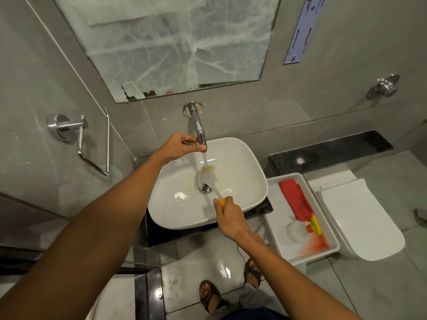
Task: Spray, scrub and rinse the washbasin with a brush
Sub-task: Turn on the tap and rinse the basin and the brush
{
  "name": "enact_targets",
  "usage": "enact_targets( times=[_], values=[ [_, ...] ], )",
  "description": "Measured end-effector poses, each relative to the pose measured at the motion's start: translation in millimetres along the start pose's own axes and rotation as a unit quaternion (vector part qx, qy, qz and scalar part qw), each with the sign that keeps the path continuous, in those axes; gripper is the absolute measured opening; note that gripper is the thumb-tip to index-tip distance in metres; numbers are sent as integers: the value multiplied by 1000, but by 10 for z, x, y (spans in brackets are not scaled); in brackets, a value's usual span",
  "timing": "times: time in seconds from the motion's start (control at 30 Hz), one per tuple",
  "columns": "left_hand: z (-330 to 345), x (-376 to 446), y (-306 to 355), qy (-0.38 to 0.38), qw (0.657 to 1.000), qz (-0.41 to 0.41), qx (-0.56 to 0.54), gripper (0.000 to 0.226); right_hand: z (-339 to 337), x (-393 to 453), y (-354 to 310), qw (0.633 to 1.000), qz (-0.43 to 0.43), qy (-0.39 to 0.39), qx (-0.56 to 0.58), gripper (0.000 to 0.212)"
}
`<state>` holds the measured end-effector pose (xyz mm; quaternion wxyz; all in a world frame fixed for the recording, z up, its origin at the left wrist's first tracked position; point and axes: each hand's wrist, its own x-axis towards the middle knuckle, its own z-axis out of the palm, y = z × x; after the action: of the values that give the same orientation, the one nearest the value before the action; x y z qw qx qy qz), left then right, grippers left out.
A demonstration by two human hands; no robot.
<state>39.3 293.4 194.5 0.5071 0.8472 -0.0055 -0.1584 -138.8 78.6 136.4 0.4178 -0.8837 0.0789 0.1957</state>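
Observation:
A white washbasin [242, 162] stands on a dark counter below a chrome wall tap [199, 128]. My left hand [179, 146] grips the tap's spout near its outlet, and water streams down from it. My right hand [227, 212] is shut on the yellow handle of a white-bristled brush [209, 175]. The brush head sits in the water stream, just above the drain [205, 188]. A spray bottle [307, 225] with a yellow and red trigger lies in a white tray [277, 236] to the right of the basin.
A red cloth [294, 199] lies in the tray with the bottle. A white toilet [360, 215] stands at the far right. A chrome towel holder [80, 137] juts from the left wall and a mirror [180, 42] hangs above the tap. The floor tiles are wet near my sandalled feet.

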Motion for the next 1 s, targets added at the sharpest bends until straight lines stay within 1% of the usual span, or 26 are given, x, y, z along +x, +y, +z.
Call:
enact_targets(
  times=[0.13,0.27,0.3,0.37,0.43,0.47,0.5,0.53,0.57,0.6,0.63,0.67,0.7,0.73,0.8,0.83,0.87,0.9,0.93,1.0],
  values=[
    [31,2,8,-19,1000,-12,-7,43,21,4,-8,1000,5,8,3,46],
    [46,5,-9,-11,1000,-11,-10,43,5,41,-31,998,46,22,45,52],
    [53,7,-17,-10,1000,-12,-12,43,-14,57,-27,996,56,19,66,52],
    [72,4,-39,-8,1000,-10,-17,43,-44,61,-24,985,80,-3,151,46],
    [96,0,-60,-3,1000,-4,-24,42,-72,71,-34,957,121,-36,262,42],
    [107,-1,-69,0,1000,0,-29,42,-90,78,-40,933,151,-53,324,42],
    [115,-5,-75,2,999,4,-33,41,-113,84,-35,901,184,-73,386,41],
    [119,-8,-80,3,999,6,-35,41,-141,98,-19,857,221,-102,453,41],
    [121,-8,-83,2,999,7,-34,41,-170,108,2,795,261,-139,529,41],
    [121,-5,-86,1,999,7,-34,40,-192,111,33,716,295,-177,608,42],
    [117,-1,-89,-1,999,8,-35,40,-212,107,72,638,312,-211,672,42],
    [117,1,-91,-2,999,8,-35,40,-225,98,119,575,317,-239,716,42],
    [116,3,-91,-2,999,7,-34,40,-231,87,167,537,311,-257,741,41],
    [117,3,-92,-3,999,7,-32,40,-232,76,201,522,304,-270,750,41],
    [114,9,-95,-3,1000,7,-30,40,-223,71,245,517,301,-286,748,41],
    [114,12,-95,-3,1000,6,-30,40,-220,65,243,528,303,-285,740,42],
    [114,15,-95,-2,1000,5,-29,39,-219,68,228,547,305,-277,729,44],
    [114,15,-96,-2,1000,5,-28,39,-215,74,203,581,305,-262,708,44],
    [116,14,-99,-1,1000,5,-28,40,-206,73,168,634,297,-235,674,44],
    [127,8,-111,0,1000,6,-30,40,-171,71,99,759,266,-167,570,42]
  ],
)
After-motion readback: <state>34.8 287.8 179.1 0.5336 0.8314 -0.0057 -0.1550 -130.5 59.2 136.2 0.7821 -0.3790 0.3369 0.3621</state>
